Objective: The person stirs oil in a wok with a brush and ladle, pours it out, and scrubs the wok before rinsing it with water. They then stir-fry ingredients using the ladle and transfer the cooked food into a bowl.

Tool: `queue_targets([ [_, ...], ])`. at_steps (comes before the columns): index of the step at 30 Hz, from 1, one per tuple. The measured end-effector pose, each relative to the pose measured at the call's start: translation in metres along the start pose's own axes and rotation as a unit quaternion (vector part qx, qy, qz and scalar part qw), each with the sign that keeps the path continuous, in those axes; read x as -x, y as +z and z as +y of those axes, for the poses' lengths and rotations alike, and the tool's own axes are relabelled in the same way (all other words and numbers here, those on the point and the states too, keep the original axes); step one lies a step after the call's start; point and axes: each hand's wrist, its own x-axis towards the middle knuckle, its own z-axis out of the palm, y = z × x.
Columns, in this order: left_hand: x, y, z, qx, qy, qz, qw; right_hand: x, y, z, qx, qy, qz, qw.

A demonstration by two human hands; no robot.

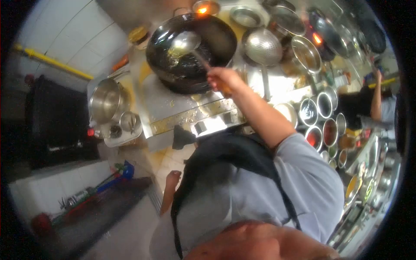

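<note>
My right hand [223, 81] is closed around the handle of a metal ladle [186, 42]. The ladle's bowl is inside a large black wok [219, 39], over its left part, where a little shiny liquid shows. The wok sits on the stove [160, 102]. Low at my side, away from the stove, my left hand [173, 177] hangs with its fingers curled in, and nothing shows in it. To the right of the wok, a perforated skimmer [263, 45] lies with its handle pointing toward me.
A steel pot [105, 100] and a small strainer [129, 121] stand left of the stove. Several seasoning containers [308, 112] line the right side. Flames [202, 9] show behind the wok and at another burner [317, 39]. Another person's arm [376, 96] is at far right.
</note>
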Motion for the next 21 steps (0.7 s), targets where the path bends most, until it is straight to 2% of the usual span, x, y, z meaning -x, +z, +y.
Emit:
queue_targets([
  [1, 0.006, -0.006, 0.002, 0.019, -0.045, 0.013, 0.999, 0.000, 0.007, 0.006, 0.054, -0.039, 0.028, 0.997],
  [2, -0.014, 0.002, -0.041, -0.214, 0.247, 0.076, 0.942, 0.029, 0.018, -0.004, 0.244, -0.059, 0.109, 0.962],
  [3, -0.009, -0.003, -0.037, -0.209, 0.238, 0.086, 0.945, 0.039, 0.015, -0.008, 0.390, -0.080, 0.146, 0.906],
  [4, -0.002, -0.012, -0.021, -0.214, 0.264, 0.092, 0.936, 0.043, -0.004, -0.010, 0.501, -0.095, 0.146, 0.848],
  [5, 0.008, -0.019, -0.003, -0.219, 0.292, 0.095, 0.926, 0.056, -0.015, -0.020, 0.515, -0.079, 0.110, 0.846],
  [6, 0.016, -0.017, 0.006, -0.150, 0.239, 0.087, 0.956, 0.081, -0.002, -0.037, 0.418, -0.016, 0.090, 0.904],
  [7, 0.025, -0.017, 0.015, -0.147, 0.238, 0.086, 0.956, 0.081, -0.012, -0.043, 0.365, 0.004, 0.046, 0.930],
  [9, 0.029, -0.019, 0.032, -0.053, 0.015, 0.023, 0.998, 0.067, -0.017, -0.040, 0.243, 0.016, 0.033, 0.969],
  [10, 0.022, -0.020, 0.026, -0.055, 0.021, 0.019, 0.998, 0.053, -0.015, -0.033, 0.195, -0.006, 0.036, 0.980],
  [12, 0.016, -0.018, 0.006, -0.186, 0.229, 0.027, 0.955, 0.025, -0.011, -0.014, 0.112, -0.031, 0.031, 0.993],
  [13, 0.008, -0.016, 0.003, -0.185, 0.229, 0.027, 0.955, 0.022, -0.013, -0.010, 0.113, -0.031, 0.032, 0.993],
  [14, 0.001, -0.020, 0.005, -0.250, 0.190, -0.002, 0.949, 0.019, -0.011, -0.005, 0.324, -0.084, 0.101, 0.937],
  [15, -0.002, -0.025, 0.003, -0.313, 0.149, -0.032, 0.937, 0.016, -0.008, -0.001, 0.516, -0.133, 0.164, 0.831],
  [16, 0.002, -0.029, -0.001, -0.238, 0.228, 0.062, 0.942, 0.027, -0.014, -0.002, 0.582, -0.172, 0.180, 0.774],
  [17, -0.001, -0.029, -0.009, -0.236, 0.224, 0.064, 0.943, 0.027, -0.035, -0.003, 0.607, -0.150, 0.174, 0.761],
  [19, -0.018, -0.017, -0.034, -0.025, 0.116, 0.048, 0.992, 0.088, 0.002, -0.045, 0.523, -0.035, 0.118, 0.844],
  [20, -0.021, -0.004, -0.042, 0.219, 0.024, 0.072, 0.973, 0.077, -0.012, -0.045, 0.523, -0.033, 0.119, 0.844],
  [21, -0.023, -0.008, -0.039, 0.217, 0.027, 0.070, 0.973, 0.055, -0.039, -0.044, 0.377, -0.002, 0.039, 0.926],
])
